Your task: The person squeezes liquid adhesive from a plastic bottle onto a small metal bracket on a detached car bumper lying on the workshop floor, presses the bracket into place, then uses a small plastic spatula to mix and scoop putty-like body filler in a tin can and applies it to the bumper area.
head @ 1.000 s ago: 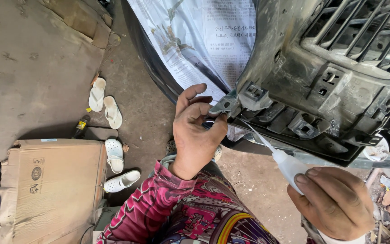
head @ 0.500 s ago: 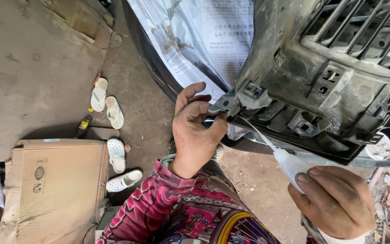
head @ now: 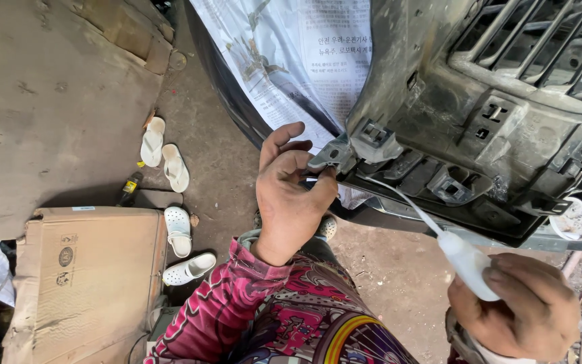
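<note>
Bumper tab (head: 332, 154) sits pinched between the fingertips of your left hand (head: 289, 195), just left of the grey grille panel (head: 479, 114). Your right hand (head: 523, 313) is closed around a small white squeeze bottle (head: 467, 261), its thin nozzle reaching toward that tab; its contents are hidden.

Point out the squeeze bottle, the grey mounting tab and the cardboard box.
squeeze bottle (head: 465, 261): head view, on its white body just above the right hand's fingers.
grey mounting tab (head: 331, 154): head view, on the flat face pinched by the left hand.
cardboard box (head: 89, 269): head view, on its top flap.
</note>
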